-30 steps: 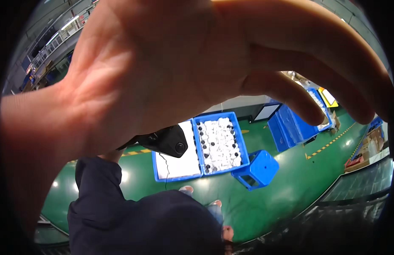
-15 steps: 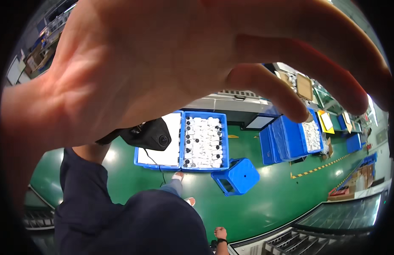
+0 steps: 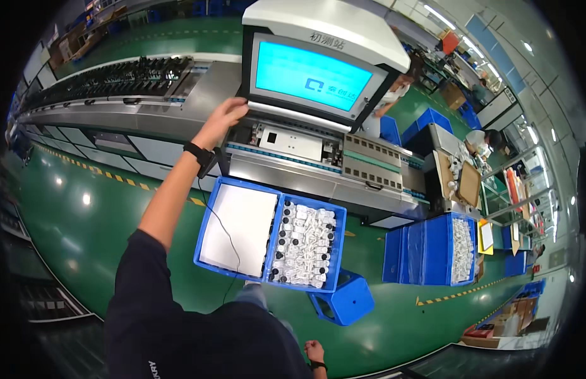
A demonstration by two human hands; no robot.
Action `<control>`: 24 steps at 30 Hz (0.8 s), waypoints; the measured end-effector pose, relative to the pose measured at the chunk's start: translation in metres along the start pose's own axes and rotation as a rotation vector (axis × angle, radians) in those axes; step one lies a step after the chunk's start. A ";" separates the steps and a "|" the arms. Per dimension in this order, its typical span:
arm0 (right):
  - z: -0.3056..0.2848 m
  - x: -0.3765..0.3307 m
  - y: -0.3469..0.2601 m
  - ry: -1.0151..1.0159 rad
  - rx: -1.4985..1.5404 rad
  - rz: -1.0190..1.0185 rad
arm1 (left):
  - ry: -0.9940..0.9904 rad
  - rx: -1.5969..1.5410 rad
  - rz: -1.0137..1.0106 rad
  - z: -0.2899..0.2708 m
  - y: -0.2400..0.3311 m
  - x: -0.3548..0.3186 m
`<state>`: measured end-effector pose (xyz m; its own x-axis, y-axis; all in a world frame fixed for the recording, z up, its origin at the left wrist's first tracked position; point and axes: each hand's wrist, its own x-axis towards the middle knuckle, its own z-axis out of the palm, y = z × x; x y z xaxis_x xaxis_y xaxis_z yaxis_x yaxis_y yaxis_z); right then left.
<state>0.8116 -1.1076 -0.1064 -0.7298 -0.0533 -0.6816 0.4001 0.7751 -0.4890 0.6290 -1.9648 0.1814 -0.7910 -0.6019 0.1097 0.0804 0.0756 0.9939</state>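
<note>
One left hand (image 3: 225, 114) touches the machine (image 3: 318, 82), fingers seemingly loose; green floor (image 3: 84, 202).

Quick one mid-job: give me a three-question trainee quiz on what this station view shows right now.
1. True or false: the left hand is at the lower left corner of the blue screen.
2. Which half of the blue crate holds the small black-capped parts? A) left B) right C) both
3. Fill in: a black ___ sits on the arm just below the left hand.

Key: 1 true; 2 B; 3 wristband.
</note>
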 end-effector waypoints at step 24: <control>0.025 0.398 -0.750 0.250 -0.763 -1.253 | 0.686 1.369 0.124 -0.056 -0.274 0.103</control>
<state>0.2349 -1.7260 -0.0251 -0.4765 -0.8730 0.1038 -0.8666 0.4466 -0.2225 0.5591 -2.0921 -0.0789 -0.3683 -0.7465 0.5542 -0.7831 0.5704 0.2479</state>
